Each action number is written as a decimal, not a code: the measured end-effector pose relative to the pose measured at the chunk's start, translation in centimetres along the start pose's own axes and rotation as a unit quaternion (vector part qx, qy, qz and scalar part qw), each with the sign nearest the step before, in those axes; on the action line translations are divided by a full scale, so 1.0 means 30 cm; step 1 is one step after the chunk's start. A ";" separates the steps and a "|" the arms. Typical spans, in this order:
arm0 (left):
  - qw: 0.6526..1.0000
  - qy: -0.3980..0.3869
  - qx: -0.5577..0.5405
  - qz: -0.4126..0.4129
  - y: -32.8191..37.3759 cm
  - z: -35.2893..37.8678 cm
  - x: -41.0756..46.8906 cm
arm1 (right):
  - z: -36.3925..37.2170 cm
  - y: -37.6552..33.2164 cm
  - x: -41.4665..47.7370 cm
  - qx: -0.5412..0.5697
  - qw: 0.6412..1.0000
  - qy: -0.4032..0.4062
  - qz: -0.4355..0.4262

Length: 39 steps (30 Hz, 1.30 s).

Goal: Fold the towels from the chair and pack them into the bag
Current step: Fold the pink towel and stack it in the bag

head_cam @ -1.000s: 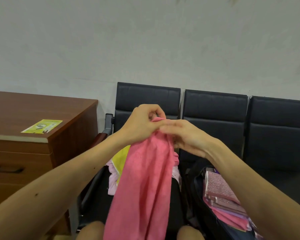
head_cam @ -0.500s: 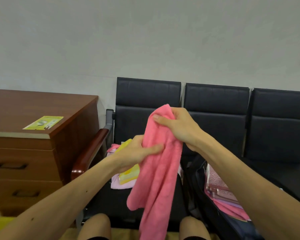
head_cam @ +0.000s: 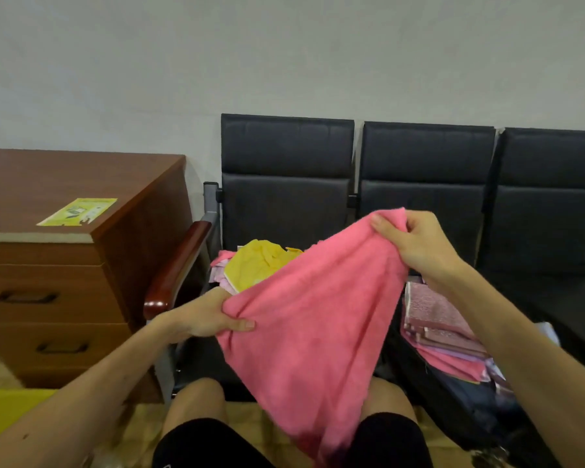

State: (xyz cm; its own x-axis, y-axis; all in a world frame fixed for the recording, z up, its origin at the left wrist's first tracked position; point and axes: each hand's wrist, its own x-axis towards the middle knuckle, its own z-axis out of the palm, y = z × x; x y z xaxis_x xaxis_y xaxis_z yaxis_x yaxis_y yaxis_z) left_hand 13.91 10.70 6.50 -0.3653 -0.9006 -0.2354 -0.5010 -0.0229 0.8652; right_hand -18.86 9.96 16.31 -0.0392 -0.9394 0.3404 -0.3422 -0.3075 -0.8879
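Note:
A pink towel (head_cam: 314, 315) hangs stretched between my hands in front of the black chairs. My right hand (head_cam: 416, 244) pinches its upper corner, held high. Lower and to the left, my left hand (head_cam: 210, 319) grips another edge. The towel's free end drapes down between my knees. Behind it, on the left chair seat (head_cam: 200, 359), lies a pile of towels, a yellow one (head_cam: 254, 265) on top and pale pink ones under it. A dark open bag (head_cam: 466, 407) sits at the right, holding a stack of folded towels (head_cam: 439, 332).
A brown wooden drawer cabinet (head_cam: 68, 271) stands at the left with a yellow-green leaflet (head_cam: 78, 211) on top. The chair's wooden armrest (head_cam: 179, 265) lies between cabinet and seat. Two more black chairs (head_cam: 547, 204) line the grey wall.
My hands have moved apart: the left slid down and left along the towel's edge, the right moved right. The bunched towel now spreads out wide between them.

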 end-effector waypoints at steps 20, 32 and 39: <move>0.931 0.308 -0.194 -0.031 -0.181 0.038 0.045 | 0.106 0.478 -0.194 0.127 0.961 0.090 0.227; 0.837 0.387 -0.357 -0.150 -0.281 0.324 0.031 | 0.247 0.572 -0.336 0.096 0.934 0.116 0.324; 0.865 0.357 -0.321 -0.143 -0.243 0.381 0.051 | 0.327 0.550 -0.362 0.141 0.940 0.066 0.305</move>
State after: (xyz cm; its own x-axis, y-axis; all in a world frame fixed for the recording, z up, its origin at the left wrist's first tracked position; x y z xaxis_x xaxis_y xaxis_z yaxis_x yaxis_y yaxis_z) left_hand 8.03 14.45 -5.22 0.3945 -0.8517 -0.3448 0.1330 -0.3184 0.9386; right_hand -14.87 13.60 -5.08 -0.2707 -0.9324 -0.2395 0.0427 0.2369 -0.9706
